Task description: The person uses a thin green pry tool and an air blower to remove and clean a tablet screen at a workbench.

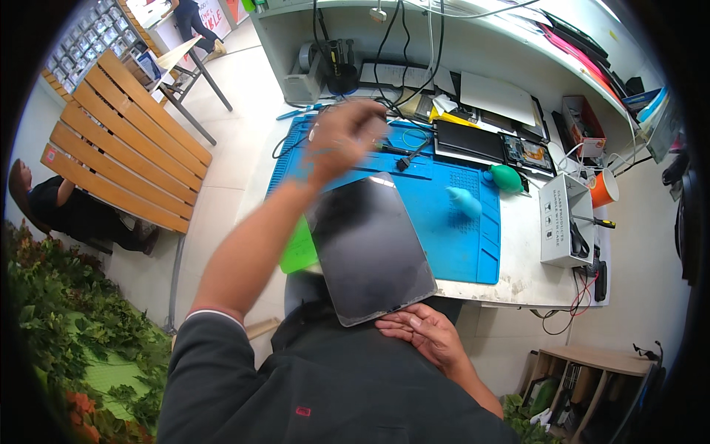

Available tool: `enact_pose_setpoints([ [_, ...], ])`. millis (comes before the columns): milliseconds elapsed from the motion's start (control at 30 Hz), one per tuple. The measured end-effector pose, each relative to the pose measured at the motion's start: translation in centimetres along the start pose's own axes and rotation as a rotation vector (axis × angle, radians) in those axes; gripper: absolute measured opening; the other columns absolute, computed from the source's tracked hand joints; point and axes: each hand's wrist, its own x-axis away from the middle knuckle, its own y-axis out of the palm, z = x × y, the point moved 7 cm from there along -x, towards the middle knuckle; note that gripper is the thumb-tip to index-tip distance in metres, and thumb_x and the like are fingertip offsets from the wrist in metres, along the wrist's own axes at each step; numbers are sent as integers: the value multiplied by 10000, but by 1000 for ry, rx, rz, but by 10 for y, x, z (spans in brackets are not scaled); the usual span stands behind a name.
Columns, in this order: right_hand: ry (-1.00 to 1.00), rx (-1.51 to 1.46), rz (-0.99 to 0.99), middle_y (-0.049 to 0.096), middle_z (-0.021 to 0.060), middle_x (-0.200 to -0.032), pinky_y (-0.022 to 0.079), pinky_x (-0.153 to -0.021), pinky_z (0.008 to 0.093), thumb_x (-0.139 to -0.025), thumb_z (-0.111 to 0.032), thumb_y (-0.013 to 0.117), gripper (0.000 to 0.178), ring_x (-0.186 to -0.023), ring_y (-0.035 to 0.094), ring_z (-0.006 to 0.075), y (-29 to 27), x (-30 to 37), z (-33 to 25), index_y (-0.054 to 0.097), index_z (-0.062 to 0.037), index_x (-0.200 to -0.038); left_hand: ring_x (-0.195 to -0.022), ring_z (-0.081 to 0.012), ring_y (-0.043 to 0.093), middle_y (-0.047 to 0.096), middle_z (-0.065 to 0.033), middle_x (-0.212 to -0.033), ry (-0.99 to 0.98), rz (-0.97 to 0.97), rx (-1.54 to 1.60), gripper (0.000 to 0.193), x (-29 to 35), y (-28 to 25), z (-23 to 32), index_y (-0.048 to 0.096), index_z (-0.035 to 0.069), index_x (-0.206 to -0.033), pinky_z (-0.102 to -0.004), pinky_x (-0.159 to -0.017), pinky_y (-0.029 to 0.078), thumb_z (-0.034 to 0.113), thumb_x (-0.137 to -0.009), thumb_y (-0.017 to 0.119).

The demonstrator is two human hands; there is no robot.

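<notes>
A dark tablet [373, 255] lies tilted across the near edge of the bench, its lower end reaching toward my lap. My right hand [425, 333] grips its near edge, palm turned up, fingers along the rim. My left hand [344, 140] is raised above the far end of the tablet, smeared by motion, so its fingers and anything in them cannot be made out. Beneath the tablet spreads a blue repair mat [451, 244]. A bright green sheet-like piece [299, 250] shows at the tablet's left side.
On the mat stands a light blue squeeze bulb [464, 202], with a green air blower [506, 178] beyond it. A white box [566, 222] with tools occupies the right side. Opened devices [473, 140] and cables line the back. Away left, a person [74, 207] sits by a slatted wooden bench [133, 144].
</notes>
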Motion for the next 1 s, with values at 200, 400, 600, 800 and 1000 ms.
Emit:
enact_pose_setpoints([
  [200,37,23,26,641,320,-1501,519,-1217,496,-1164,-180,581,472,-1418,650,415,-5,-6,5,537,135,-1513,-957,-235,813,854,-139,-1035,-424,-47,-303,262,2,-130,-162,851,49,-1174,-367,-904,615,222,-989,784],
  [400,25,43,22,684,299,-1454,530,-1205,486,-1163,-166,581,436,-1391,675,383,-2,-14,4,582,131,-1481,-909,-264,799,828,-164,-936,-528,-285,-418,743,-14,-71,-149,783,-15,-1243,-367,-831,599,449,-713,1021],
  [600,171,308,92,784,201,-1298,599,-1077,382,-1174,-213,605,377,-1217,765,255,9,-4,-10,707,97,-1363,-715,-152,708,752,-60,-800,-631,-220,-145,597,-1,-73,-173,774,15,-1215,-303,-676,541,240,-726,1032],
  [800,179,1609,287,807,185,-1139,616,-877,402,-1080,-204,716,317,-976,768,317,65,-1,-131,764,46,-1268,-696,-78,623,699,6,-814,-562,-189,52,368,10,-104,-158,767,4,-1119,-251,-648,495,261,-914,933],
  [1000,-764,2382,508,727,202,-1308,543,-1039,502,-858,0,728,488,-1208,637,417,24,-92,-175,690,10,-1344,-797,-99,693,792,-44,-965,-551,62,440,333,38,-108,-89,778,44,-1103,-247,-720,542,272,-925,942],
])
